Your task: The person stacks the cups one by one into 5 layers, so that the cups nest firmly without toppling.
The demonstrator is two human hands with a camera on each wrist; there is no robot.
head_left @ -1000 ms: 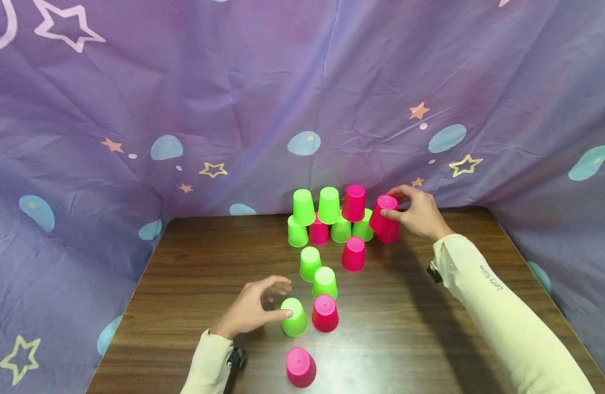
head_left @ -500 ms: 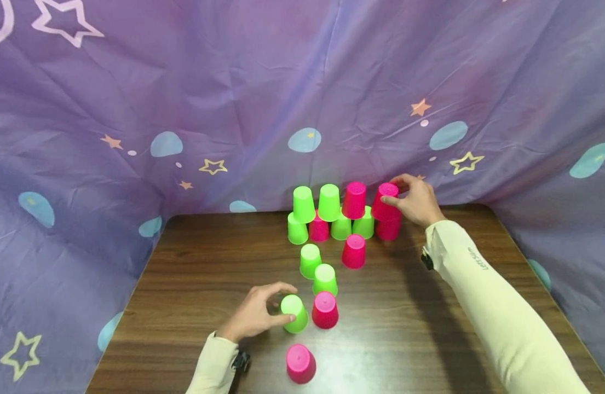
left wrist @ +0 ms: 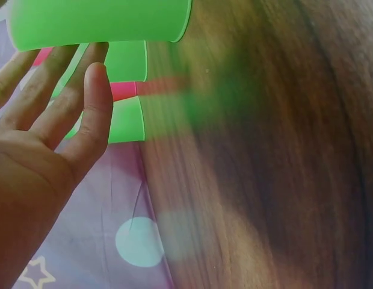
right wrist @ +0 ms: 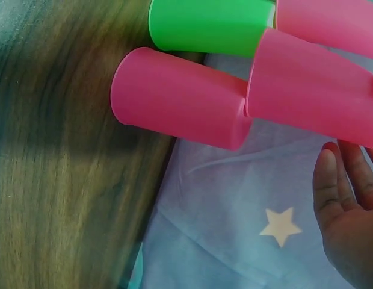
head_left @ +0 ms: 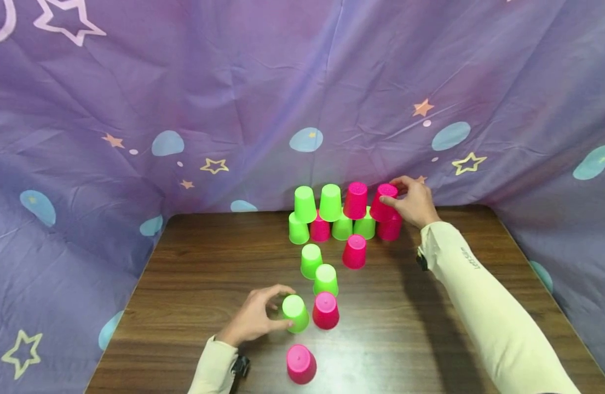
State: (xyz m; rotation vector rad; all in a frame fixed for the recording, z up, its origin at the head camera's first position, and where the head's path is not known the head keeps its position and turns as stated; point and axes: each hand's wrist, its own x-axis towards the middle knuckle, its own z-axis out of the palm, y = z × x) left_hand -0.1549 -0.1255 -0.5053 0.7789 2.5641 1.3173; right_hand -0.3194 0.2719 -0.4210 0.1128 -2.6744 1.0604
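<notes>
My right hand (head_left: 414,203) pinches an upside-down pink plastic cup (head_left: 382,205) at the right end of the stack's upper row. In the right wrist view, that held cup (right wrist: 313,90) has its rim against the base of the pink cup (right wrist: 177,99) below. My left hand (head_left: 258,317) has its thumb and fingers around an upside-down green cup (head_left: 295,314) at the front of the table. Fingertips lie along the side of this green cup (left wrist: 102,21) in the left wrist view, where the thumb is hidden.
Green and pink cups stand in two rows at the table's back, against a purple curtain (head_left: 253,137). Loose upside-down cups are on the wooden table (head_left: 203,262): two green ones (head_left: 326,280), a pink one (head_left: 354,253) behind, and pink ones (head_left: 301,364) near the front.
My right hand has moved the pink cup slightly up and set it over the lower row's right end. The left fingers have come further around the green cup, which stays in place.
</notes>
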